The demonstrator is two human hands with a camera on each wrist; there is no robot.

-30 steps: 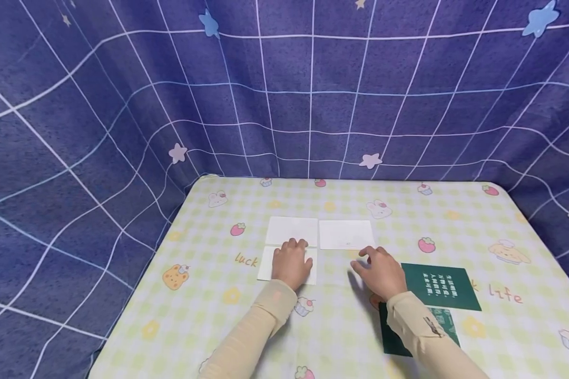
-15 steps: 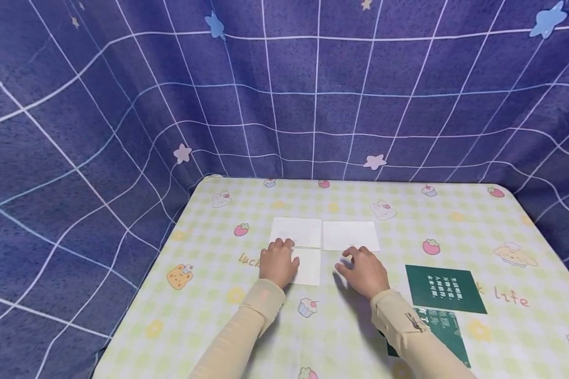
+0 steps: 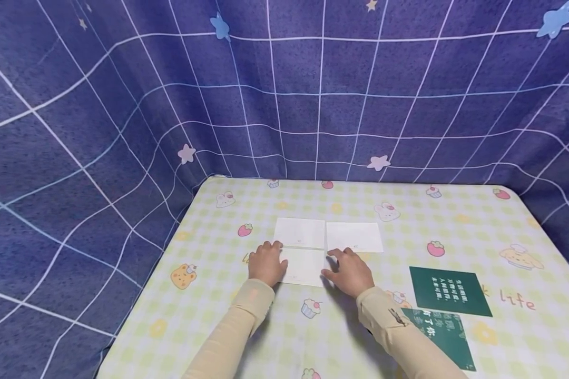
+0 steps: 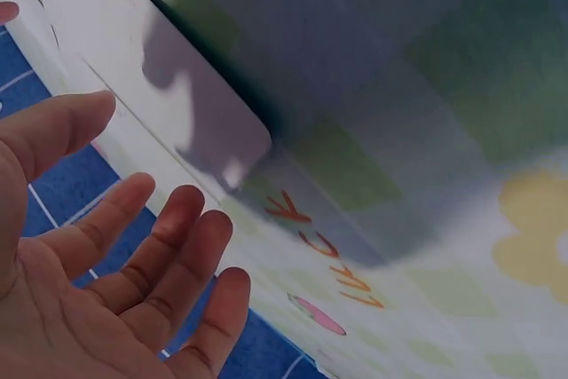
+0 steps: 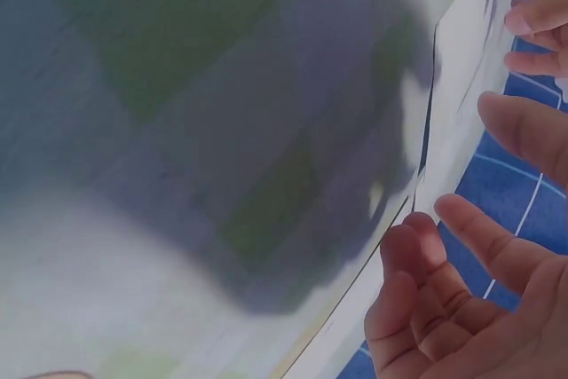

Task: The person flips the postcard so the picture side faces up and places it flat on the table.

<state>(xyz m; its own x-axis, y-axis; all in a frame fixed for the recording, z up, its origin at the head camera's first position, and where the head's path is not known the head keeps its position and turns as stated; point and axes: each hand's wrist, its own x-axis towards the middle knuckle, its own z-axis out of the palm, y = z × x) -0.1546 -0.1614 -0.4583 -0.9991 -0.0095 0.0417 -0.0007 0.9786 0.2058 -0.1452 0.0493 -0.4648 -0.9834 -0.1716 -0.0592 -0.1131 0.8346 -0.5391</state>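
Three white cards lie face down on the tablecloth in the head view: a back left card (image 3: 300, 232), a back right card (image 3: 354, 238) and a near card (image 3: 304, 268) just in front of the back left one. My left hand (image 3: 266, 265) is at the near card's left edge. In the left wrist view its fingers (image 4: 191, 277) are spread and relaxed beside the card's shaded corner, with nothing between them. My right hand (image 3: 351, 273) is at the near card's right edge, thumb and fingers apart. The right wrist view shows its fingers (image 5: 399, 303) loosely bent and holding nothing.
To the right lie two green cards with white writing, an upper one (image 3: 450, 290) and a lower one (image 3: 448, 342) partly under the right sleeve (image 3: 398, 326). A checked tablecloth (image 3: 208, 326) covers the table. A blue gridded curtain (image 3: 284, 105) hangs behind and to the left.
Both hands have shifted left. The left hand has slid off the near card to its left edge, uncovering it. The right hand has come up to its right edge. The view has drifted slightly.
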